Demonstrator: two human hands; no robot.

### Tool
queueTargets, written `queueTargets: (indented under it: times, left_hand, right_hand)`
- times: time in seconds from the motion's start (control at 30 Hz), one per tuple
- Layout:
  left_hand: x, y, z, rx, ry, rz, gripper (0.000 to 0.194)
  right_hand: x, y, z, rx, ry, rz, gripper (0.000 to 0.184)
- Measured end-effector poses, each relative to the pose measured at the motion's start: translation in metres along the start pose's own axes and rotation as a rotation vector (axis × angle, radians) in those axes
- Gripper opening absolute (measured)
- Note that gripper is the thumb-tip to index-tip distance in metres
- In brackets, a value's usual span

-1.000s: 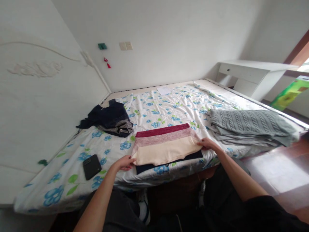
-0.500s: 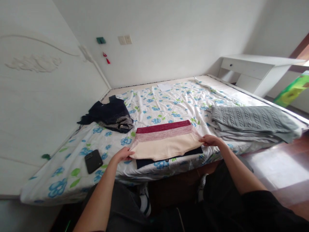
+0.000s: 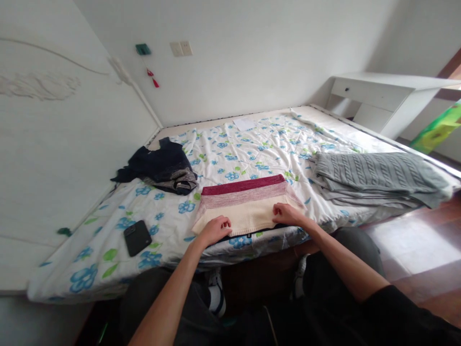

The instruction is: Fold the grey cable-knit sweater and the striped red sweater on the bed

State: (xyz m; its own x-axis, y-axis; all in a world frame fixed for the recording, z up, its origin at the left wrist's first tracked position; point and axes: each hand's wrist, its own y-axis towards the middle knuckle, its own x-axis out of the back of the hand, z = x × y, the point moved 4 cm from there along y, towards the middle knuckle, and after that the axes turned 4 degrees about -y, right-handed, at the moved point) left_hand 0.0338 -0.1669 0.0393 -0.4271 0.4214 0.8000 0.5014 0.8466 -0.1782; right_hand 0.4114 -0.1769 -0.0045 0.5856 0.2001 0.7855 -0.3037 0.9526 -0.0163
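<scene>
The left hand and right hand lay open and flat, not grasping, on the folded striped knit sweater at 12 o'clock on the quilt. The grey cable-knit garment at 3 o'clock was folded; the dark clothes at 10 o'clock were not yet folded.

Bright, soft daylight all over this room, pouring in from two o'clock through a bright opening at the very edge! Strong glare on the wooden floor at four o'clock, deep shadow under the bed at six. The cream knit sweater sits evenly lit at center, while wide-angle distortion bows the headboard at nine o'clock. Focus is decent, edges slightly soft.
</scene>
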Motion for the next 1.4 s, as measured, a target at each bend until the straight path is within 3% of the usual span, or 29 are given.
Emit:
queueTargets:
  times: [0.1, 0.27, 0.6, 0.77, 0.9, 1.07, 1.23, 1.4]
  left_hand:
    - [-0.021, 0.005, -0.013, -0.060, 0.038, 0.093, 0.019]
    - [-0.030, 0.007, -0.010, -0.086, 0.132, 0.120, 0.019]
    - [-0.018, 0.007, 0.003, -0.011, -0.035, 0.168, 0.018]
    - [-0.027, 0.006, 0.004, 0.000, 0.075, 0.227, 0.019]
    - [-0.030, 0.008, 0.001, 0.025, 0.110, 0.264, 0.022]
    - [-0.026, 0.015, -0.006, 0.095, 0.179, 0.280, 0.031]
    - [-0.025, 0.028, -0.021, 0.161, 0.313, 0.323, 0.021]
    - [-0.033, 0.046, -0.034, 0.211, 0.454, 0.473, 0.010]
  right_hand:
    - [-0.026, 0.003, 0.024, 0.132, -0.001, 0.157, 0.022]
    - [-0.026, 0.007, 0.022, 0.159, 0.003, 0.274, 0.031]
    - [-0.017, 0.005, 0.028, 0.046, 0.118, 0.238, 0.021]
    - [-0.026, 0.006, 0.026, 0.091, 0.039, 0.342, 0.019]
    - [-0.031, 0.012, 0.021, 0.114, 0.007, 0.354, 0.013]
    - [-0.039, 0.019, 0.022, 0.030, -0.107, 0.218, 0.036]
    - [-0.049, 0.028, 0.044, 0.112, -0.207, -0.121, 0.021]
    - [-0.071, 0.043, 0.062, 0.139, -0.242, -0.186, 0.053]
